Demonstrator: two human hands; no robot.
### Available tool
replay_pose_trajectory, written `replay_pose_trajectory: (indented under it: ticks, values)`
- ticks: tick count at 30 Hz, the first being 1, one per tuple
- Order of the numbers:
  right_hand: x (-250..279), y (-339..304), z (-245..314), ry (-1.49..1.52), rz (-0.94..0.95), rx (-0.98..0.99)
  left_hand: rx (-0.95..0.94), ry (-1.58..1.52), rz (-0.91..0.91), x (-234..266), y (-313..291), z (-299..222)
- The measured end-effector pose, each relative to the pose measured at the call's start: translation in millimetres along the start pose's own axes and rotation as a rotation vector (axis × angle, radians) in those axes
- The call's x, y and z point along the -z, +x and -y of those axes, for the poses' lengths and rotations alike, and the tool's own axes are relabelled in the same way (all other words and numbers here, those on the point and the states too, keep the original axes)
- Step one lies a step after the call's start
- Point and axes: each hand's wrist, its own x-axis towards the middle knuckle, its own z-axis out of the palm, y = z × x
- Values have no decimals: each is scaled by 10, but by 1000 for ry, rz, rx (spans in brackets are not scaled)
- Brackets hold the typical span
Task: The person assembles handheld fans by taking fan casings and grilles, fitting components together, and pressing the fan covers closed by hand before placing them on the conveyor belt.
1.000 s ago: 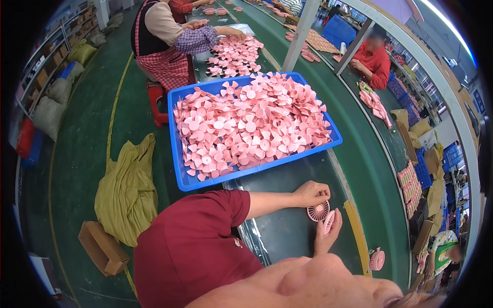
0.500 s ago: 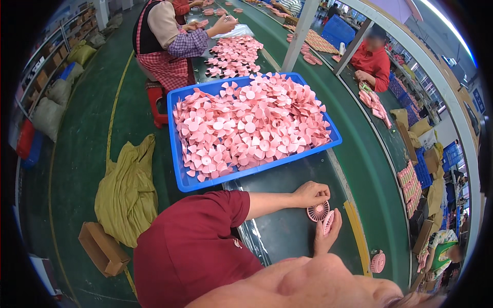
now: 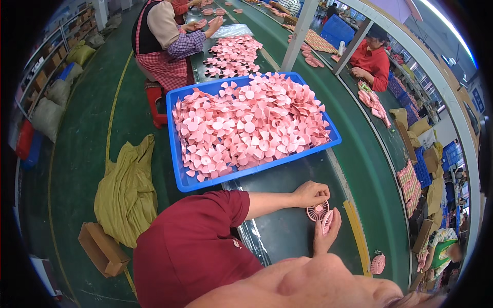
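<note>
Green conveyor belt (image 3: 364,179), long and smooth, runs beside a dark green flat-topped workbench (image 3: 285,238). Shallow blue plastic tray (image 3: 221,179) sits on the bench, left side apparently overhanging the aisle. It holds a heap of pink plastic three-bladed impellers (image 3: 249,126), above the rim in places. Risk: a knock from the nearby left arm tips or shifts it, impellers on the floor.

Left hand (image 3: 311,194): fingers curled, nearly closed, tips at the upper edge of the flat grille. Can't tell if they grip it, or have something small pinched. Right hand (image 3: 327,235): part-curled, thumb and fingers around the tilted grille.

Pink plastic round ribbed fan part (image 3: 378,264) on the belt, just past the bench edge. If the belt runs, it could get carried out of reach.

Smallest: pink round spoked flat grille (image 3: 318,211), open face up at the bench, under the left fingertips; pink round ribbed tilted grille (image 3: 327,222), near edge-on in the right hand, right beside it. Likely failures: loose grip, tilted one slips; hard squeeze, thin ribs crack; poor alignment, rims catch if pushed together.
</note>
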Motion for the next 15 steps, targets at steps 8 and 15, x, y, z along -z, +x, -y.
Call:
replay_pose_trajectory:
  ticks: [8,15]
  values:
    - [-5,-9,4,-7,0,15,-10,4,-1,6,-1,3]
    - [-15,-10,-24,-32,-9,44,36,-17,6,18,2,-42]
